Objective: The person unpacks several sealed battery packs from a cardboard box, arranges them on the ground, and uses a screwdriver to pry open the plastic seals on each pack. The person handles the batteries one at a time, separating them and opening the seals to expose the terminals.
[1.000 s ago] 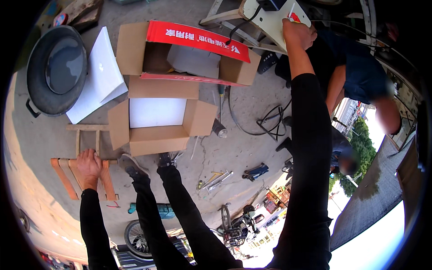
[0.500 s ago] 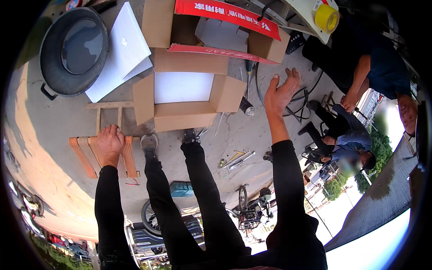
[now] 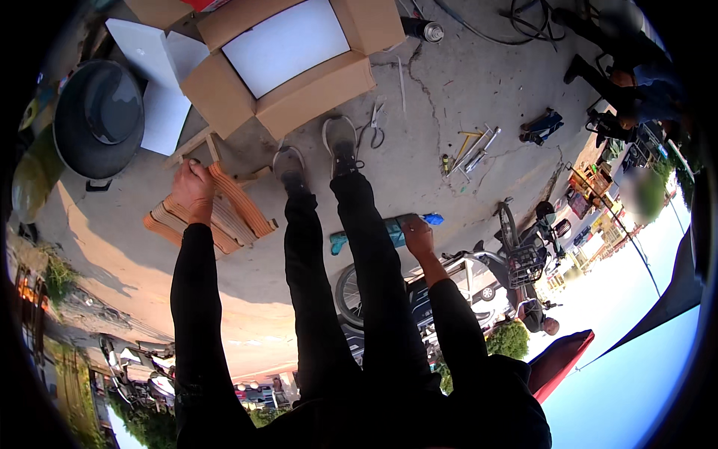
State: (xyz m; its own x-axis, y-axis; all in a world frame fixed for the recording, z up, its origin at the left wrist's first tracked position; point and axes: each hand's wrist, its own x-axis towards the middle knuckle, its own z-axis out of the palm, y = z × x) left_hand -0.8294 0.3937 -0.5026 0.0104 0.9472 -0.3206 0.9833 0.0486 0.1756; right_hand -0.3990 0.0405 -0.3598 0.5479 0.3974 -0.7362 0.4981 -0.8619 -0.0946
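Note:
My left hand (image 3: pixel 193 188) is closed on the top of a folding stool (image 3: pixel 235 217) with orange-brown woven straps and a wooden frame. My right hand (image 3: pixel 415 236) is low beside my right leg, in front of a teal object (image 3: pixel 385 227) on the ground; its fingers look bent, but what they hold, if anything, is unclear. Past my feet sits an open cardboard box (image 3: pixel 314 82) with a white panel (image 3: pixel 284 46) inside. White foam boards (image 3: pixel 159 120) lean beside a dark round pan (image 3: pixel 97 127) at the left.
Scissors (image 3: pixel 374 127), long tools (image 3: pixel 475 150), a spray can (image 3: pixel 422 30) and a black cable (image 3: pixel 523 22) lie on the concrete. Parked two-wheelers (image 3: pixel 523 262) stand near the lower middle. Other people (image 3: pixel 628 90) are at the upper right.
My right hand has let go at the white stand with yellow tape, opened, then swung down beside my leg. The view has shifted. My left hand stays on the stool.

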